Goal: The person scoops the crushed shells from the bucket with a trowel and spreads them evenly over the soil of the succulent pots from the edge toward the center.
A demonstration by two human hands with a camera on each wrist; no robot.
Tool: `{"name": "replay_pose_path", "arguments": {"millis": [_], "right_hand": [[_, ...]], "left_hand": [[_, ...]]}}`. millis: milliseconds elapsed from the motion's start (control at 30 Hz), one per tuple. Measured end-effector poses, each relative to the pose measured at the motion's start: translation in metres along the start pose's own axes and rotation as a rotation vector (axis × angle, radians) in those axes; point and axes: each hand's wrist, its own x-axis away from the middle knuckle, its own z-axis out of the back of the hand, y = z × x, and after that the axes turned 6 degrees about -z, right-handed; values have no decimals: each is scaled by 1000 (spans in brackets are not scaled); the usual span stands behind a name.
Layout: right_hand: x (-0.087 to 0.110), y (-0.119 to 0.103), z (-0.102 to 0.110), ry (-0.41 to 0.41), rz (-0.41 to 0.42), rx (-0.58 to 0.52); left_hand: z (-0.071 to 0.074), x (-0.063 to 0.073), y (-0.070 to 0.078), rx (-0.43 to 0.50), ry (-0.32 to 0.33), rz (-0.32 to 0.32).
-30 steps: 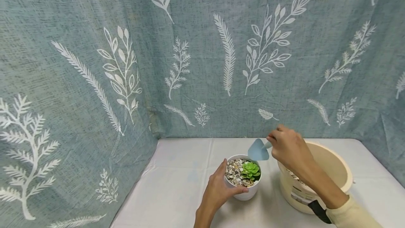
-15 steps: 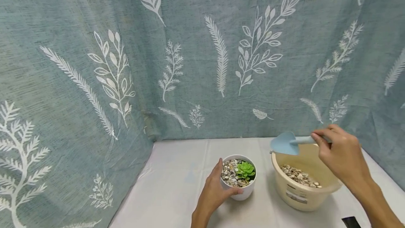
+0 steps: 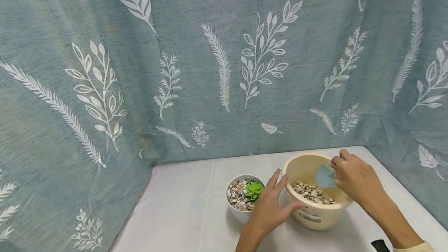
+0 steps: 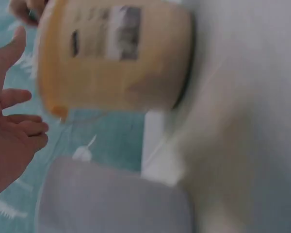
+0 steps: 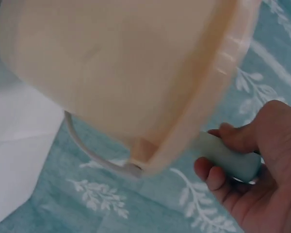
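Note:
A blue hand trowel [image 3: 325, 176] dips into the cream bucket [image 3: 316, 221], its blade above the pebbles [image 3: 311, 192]. My right hand [image 3: 358, 176] grips the trowel by its pale handle [image 5: 225, 154], fingers curled round it. Beside the bucket's left rim is my left hand [image 3: 271, 207], with fingers spread and holding nothing. The left wrist view shows a small gap between that hand [image 4: 12, 121] and the bucket [image 4: 121, 63]. Left of the bucket stands a white pot [image 3: 239, 215] with pebbles and a green succulent [image 3: 253, 191], partly behind my left hand.
A white cloth [image 3: 182, 213] covers the table. Teal curtain [image 3: 196, 88] with white leaf prints hangs behind and at both sides. The bucket's wire handle [image 5: 89, 151] hangs at its side. A black band [image 3: 379, 245] shows near my right forearm.
My right hand has carried the trowel from above the pot, over the bucket's rim and into it. My left hand has let go of the pot and moved right to the bucket.

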Motion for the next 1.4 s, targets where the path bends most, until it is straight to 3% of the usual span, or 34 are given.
{"name": "replay_pose_path", "arguments": {"millis": [133,267,500,667,900,1167,1400], "right_hand": [[2,-12,-12,-165,-20,31],[3,-18,-20,-217,-69,-4],[5,-19,-23,-302,-344,-252],[8,-15,-16,-336,-497,-337],[6,-7,-5,-362,-622,-410],[9,11,10,-368,-698,-440],[13,20,26,-285,-709,-465]], "left_hand": [[-15,2,4,-9,2,28],[-19,3,4,-39,51,18],[-18,6,3,-41,52,1],[-18,6,3,-26,49,-10],[-19,4,1,-22,61,-13],[-23,1,0,2,76,-50],[-25,-2,1,-4,40,-29]]}}
